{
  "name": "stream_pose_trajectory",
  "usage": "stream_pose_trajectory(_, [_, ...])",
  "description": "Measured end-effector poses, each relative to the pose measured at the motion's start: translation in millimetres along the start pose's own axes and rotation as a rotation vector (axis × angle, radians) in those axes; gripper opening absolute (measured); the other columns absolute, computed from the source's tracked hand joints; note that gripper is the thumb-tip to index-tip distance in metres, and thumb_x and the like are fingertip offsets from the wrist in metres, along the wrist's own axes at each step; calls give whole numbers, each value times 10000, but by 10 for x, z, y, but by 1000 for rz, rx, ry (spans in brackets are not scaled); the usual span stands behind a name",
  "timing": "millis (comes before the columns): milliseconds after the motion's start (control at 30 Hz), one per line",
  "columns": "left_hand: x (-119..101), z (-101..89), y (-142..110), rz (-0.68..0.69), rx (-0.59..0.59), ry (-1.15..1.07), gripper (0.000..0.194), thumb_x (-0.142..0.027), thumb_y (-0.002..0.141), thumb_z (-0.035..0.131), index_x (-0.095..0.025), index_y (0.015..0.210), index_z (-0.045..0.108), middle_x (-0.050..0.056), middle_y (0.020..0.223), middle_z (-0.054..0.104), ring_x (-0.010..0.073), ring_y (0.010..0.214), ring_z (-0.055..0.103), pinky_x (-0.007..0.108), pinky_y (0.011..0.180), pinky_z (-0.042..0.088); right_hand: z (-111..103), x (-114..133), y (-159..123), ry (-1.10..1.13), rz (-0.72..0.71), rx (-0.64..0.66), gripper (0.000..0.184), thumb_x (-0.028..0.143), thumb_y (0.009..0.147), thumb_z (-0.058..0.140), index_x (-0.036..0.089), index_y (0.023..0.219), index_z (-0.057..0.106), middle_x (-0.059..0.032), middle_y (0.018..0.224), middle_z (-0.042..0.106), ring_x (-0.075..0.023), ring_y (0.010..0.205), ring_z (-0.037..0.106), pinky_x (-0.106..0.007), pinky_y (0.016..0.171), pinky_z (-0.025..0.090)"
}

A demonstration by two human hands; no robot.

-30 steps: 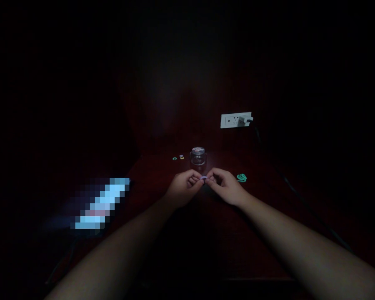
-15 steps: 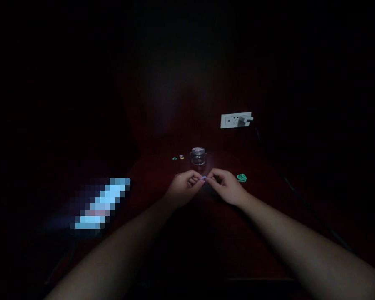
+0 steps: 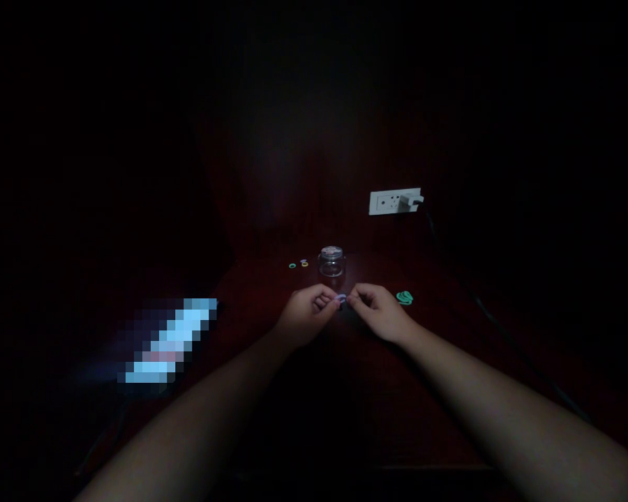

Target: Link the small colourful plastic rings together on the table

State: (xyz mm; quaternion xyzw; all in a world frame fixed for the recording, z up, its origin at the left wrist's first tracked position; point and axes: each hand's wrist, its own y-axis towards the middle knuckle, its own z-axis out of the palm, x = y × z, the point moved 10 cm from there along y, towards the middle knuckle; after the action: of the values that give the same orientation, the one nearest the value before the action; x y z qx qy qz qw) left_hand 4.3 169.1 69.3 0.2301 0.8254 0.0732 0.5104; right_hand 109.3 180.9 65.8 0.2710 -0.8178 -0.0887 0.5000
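Pinched in the fingertips of my left hand (image 3: 310,314) is a small pale purple loop (image 3: 341,298), like a thin band bent round. My right hand (image 3: 377,312) is closed in a pinch at the loop's right side, its other fingers curled. Just beyond my hands stands a small clear jar (image 3: 331,265) with a patterned lid on it. Left of the jar lie a green ring (image 3: 292,265), a yellow ring (image 3: 305,264) and a little pale purple piece (image 3: 303,261). A tangled green strip (image 3: 405,298) rests right of my right hand.
The dark red tabletop (image 3: 398,404) is dimly lit. On the left glows a blurred-out screen (image 3: 172,341). A white wall socket (image 3: 395,201) with a plug (image 3: 412,200) is at the back right, and a dark cable (image 3: 528,362) runs along the right side.
My right fingertips have shifted slightly right, showing more of the purple loop between my hands. The jar, rings and green strip stay in place.
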Motion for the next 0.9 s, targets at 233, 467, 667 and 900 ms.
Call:
stream_pose_trajectory(233, [-5,15,-1,-4,7,-5,217,-330,761,521,-128,809,587,2,653,559,63,545,468,163,478,365,-1,71,-12,38,-37,-11,115,267,763,483,154,749,501,33,575,427,-82,507,373,-204,476,304])
stream_pose_trajectory(467, [12,32,-3,-5,14,-16,219,-333,758,526,-129,809,589,0,653,556,62,548,465,165,491,367,12,23,-9,30,-12,-4,139,281,758,493,158,694,483,36,552,418,-78,490,363,-204,464,293])
stream_pose_trajectory(667, [5,39,-11,-6,16,-15,226,-339,756,528,-129,809,591,-1,645,564,62,537,466,165,484,367,26,16,-13,39,0,1,163,298,757,497,160,676,467,40,542,409,-78,486,357,-204,452,283])
stream_pose_trajectory(900, [6,48,-11,-11,32,-11,223,-333,756,528,-131,822,596,4,663,569,65,552,472,166,487,369,30,20,-13,48,6,7,152,282,738,514,159,663,465,42,535,413,-73,481,359,-202,455,285])
